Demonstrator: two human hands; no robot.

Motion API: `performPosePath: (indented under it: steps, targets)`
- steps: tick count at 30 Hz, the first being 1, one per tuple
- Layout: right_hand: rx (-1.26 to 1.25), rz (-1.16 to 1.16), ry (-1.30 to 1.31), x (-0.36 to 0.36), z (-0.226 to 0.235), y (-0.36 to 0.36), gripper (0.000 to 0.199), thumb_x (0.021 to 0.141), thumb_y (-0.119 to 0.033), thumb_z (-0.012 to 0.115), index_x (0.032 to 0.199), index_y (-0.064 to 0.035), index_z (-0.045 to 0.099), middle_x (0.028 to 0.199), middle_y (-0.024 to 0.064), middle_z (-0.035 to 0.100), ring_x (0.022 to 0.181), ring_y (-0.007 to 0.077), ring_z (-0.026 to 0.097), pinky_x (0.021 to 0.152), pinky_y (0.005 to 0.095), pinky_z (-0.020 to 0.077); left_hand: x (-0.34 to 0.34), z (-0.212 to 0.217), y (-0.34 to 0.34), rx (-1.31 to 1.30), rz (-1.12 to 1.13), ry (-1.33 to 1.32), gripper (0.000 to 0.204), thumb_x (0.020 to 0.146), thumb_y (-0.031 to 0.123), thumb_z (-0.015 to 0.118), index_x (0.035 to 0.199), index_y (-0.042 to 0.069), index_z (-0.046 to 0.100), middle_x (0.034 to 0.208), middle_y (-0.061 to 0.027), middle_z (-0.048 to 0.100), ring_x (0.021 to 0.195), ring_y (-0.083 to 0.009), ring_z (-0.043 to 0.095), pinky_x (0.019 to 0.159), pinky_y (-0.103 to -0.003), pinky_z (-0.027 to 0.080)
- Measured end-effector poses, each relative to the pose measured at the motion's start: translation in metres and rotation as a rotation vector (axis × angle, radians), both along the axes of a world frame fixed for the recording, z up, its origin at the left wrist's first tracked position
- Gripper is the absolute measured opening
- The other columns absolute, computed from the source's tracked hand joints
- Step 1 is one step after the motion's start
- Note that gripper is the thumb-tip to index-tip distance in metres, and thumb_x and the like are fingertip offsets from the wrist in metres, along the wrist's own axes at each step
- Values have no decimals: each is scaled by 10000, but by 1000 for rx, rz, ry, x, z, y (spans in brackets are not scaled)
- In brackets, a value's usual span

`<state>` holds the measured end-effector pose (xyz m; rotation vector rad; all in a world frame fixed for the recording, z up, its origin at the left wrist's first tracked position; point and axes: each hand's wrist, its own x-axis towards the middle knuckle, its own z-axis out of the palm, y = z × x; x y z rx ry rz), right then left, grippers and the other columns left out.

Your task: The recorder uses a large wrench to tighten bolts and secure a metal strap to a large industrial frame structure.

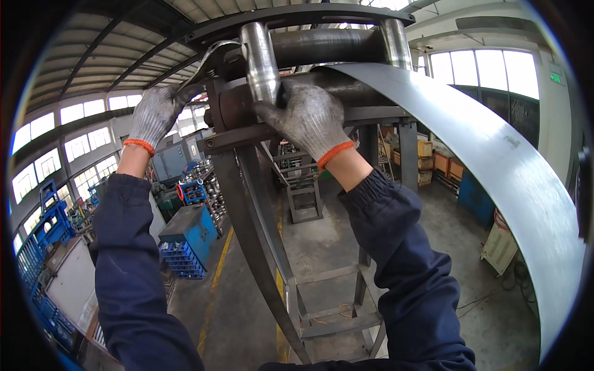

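Both my hands wear grey knit gloves with orange cuffs and reach up to a steel roller frame overhead. My left hand (156, 114) is closed around the handle of a metal wrench (207, 62) that hooks onto the frame's upper left. My right hand (307, 117) presses against the base of a shiny steel guide ring (260, 59) on a dark roller (328, 44). A wide grey steel strip (495, 154) curves from the roller down to the right.
The dark frame's leg (247, 235) slopes down between my arms. Far below lie a concrete floor with a yellow line (216, 272), a blue cabinet (189, 230), blue crates (46, 232), a steel stand (304, 198) and orange boxes (442, 162).
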<state>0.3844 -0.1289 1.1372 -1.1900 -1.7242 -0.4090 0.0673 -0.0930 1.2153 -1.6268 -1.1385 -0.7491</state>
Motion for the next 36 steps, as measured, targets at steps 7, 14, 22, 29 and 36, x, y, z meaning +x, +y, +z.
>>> performPosePath:
  steps: [7, 14, 22, 29, 36]
  targets:
    - [133, -50, 1, 1, -8, 15, 711, 855, -734, 630, 1098, -71, 717, 938, 151, 739, 949, 302, 732, 845, 473, 574, 22, -5, -19, -197, 41, -228, 871, 918, 813, 408, 934, 4, 730, 846, -269, 700, 880, -441, 685, 811, -505, 527]
    - [265, 5, -66, 7, -20, 24, 667, 882, -692, 617, 948, -39, 736, 922, 190, 726, 906, 333, 727, 808, 470, 578, 28, -24, -40, -207, 163, -126, 855, 931, 803, 382, 914, 13, 708, 743, -245, 661, 817, -431, 676, 759, -526, 519]
    - [566, -227, -259, 53, -70, 26, 544, 906, -547, 677, 1256, -131, 670, 1235, 134, 664, 1227, 344, 564, 1111, 499, 388, 1, -60, -43, -291, 58, -217, 696, 992, 659, 459, 1111, 35, 742, 774, -234, 675, 808, -421, 672, 759, -536, 508]
    - [687, -175, -211, 62, -69, 27, 469, 846, -369, 766, 1238, -124, 689, 1200, 119, 683, 1193, 336, 575, 1056, 474, 415, -17, -81, -37, -241, -9, -142, 719, 938, 703, 504, 1094, 47, 756, 897, -243, 706, 863, -424, 672, 784, -506, 505]
    - [733, -119, -199, 66, -63, 31, 431, 816, -336, 803, 1181, -123, 717, 1164, 102, 696, 1155, 310, 600, 1022, 457, 432, -28, -80, -24, -265, 61, -259, 731, 936, 706, 519, 1073, 28, 757, 871, -243, 702, 855, -411, 683, 767, -495, 510]
